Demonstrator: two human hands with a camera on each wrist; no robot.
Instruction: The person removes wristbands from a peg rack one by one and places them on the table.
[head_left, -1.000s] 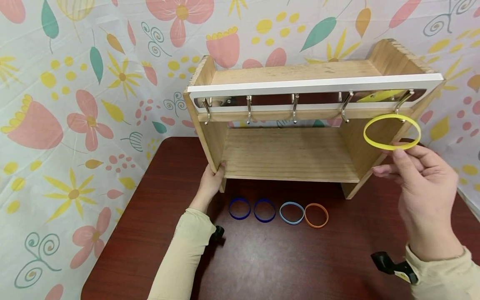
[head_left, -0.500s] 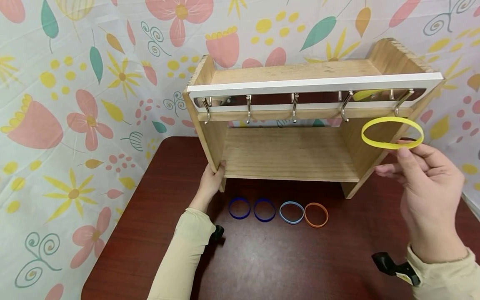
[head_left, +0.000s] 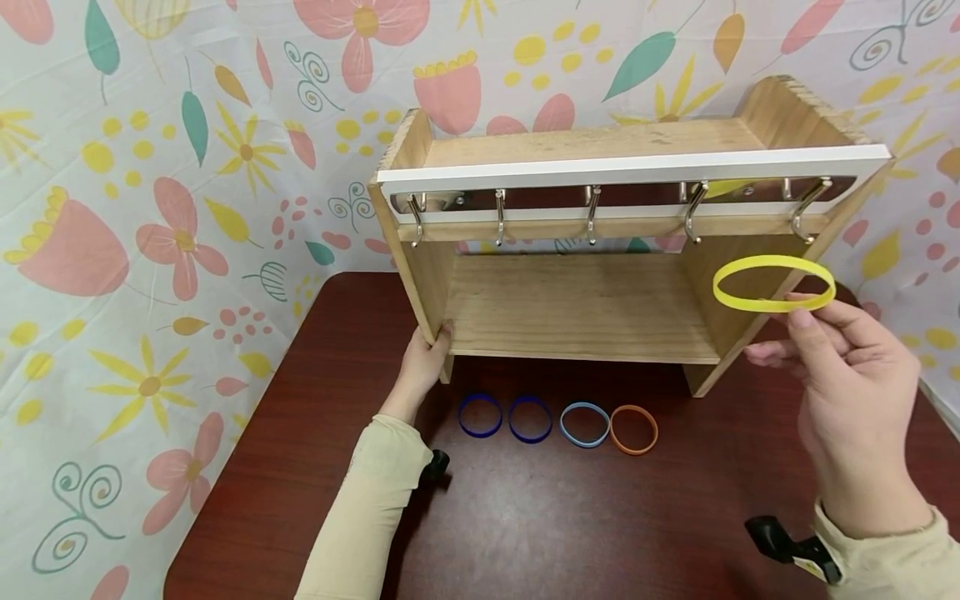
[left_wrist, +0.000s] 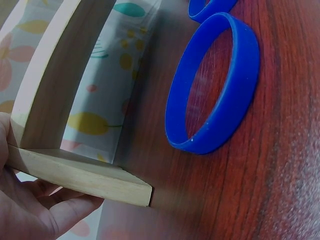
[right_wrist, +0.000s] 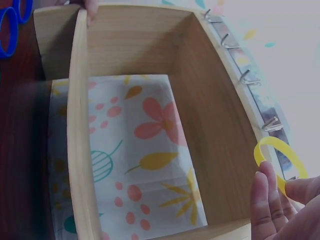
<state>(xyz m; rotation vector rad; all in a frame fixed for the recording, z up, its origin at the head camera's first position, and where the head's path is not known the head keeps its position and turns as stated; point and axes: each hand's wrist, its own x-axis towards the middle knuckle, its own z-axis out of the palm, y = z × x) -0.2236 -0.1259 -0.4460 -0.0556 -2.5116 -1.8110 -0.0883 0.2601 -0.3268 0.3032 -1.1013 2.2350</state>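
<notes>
My right hand (head_left: 855, 375) pinches a yellow silicone wristband (head_left: 772, 307) between thumb and fingers. The band is raised off the table, its loop spread wide, a little below the rightmost hook (head_left: 799, 218) of a wooden shelf (head_left: 577, 308). In the right wrist view, the yellow wristband (right_wrist: 291, 151) overlaps the end of the hook rail. At the shelf's lower left, my left hand (head_left: 422, 367) grips the side panel; the left wrist view has the thumb on one face of the wood (left_wrist: 85, 175) and fingers behind it.
On the dark red table (head_left: 555, 525) in front of the shelf lie two dark blue wristbands (head_left: 480, 435), a light blue one (head_left: 585, 445) and an orange one (head_left: 633, 452) in a row. Several metal hooks (head_left: 592, 217) line the shelf's white front rail. Patterned cloth (head_left: 247, 100) hangs behind.
My right hand first shifts slightly right, then back left and down, bringing the yellow wristband lower, apart from the rightmost hook in the head view. My left hand stays on the panel.
</notes>
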